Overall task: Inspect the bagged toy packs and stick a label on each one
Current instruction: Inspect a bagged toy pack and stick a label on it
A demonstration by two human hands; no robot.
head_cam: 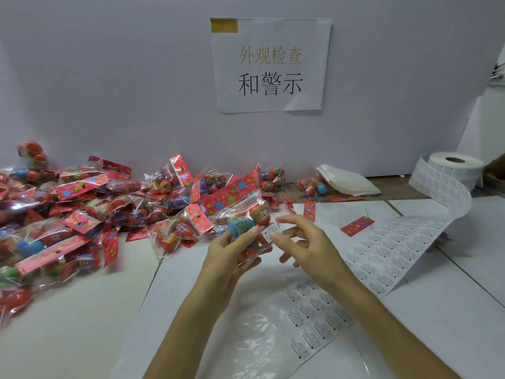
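At the middle of the white table [191,283], you hold one toy pack [247,214] up to take its label [270,233].

Your left hand [232,253] curls round the pack from below, thumb on the blue egg. Your right hand [303,242], fingers loosely spread, touches the small white label at the pack's right edge; whether it is stuck down or only rides your fingertip is unclear. The pack looks light, its clear film crinkly and slippery, and the eggs inside seem hard and loose. Grip an egg through the film, not the slack bag. The pile of packs [82,203] lies left, the label sheet [388,253] just right.
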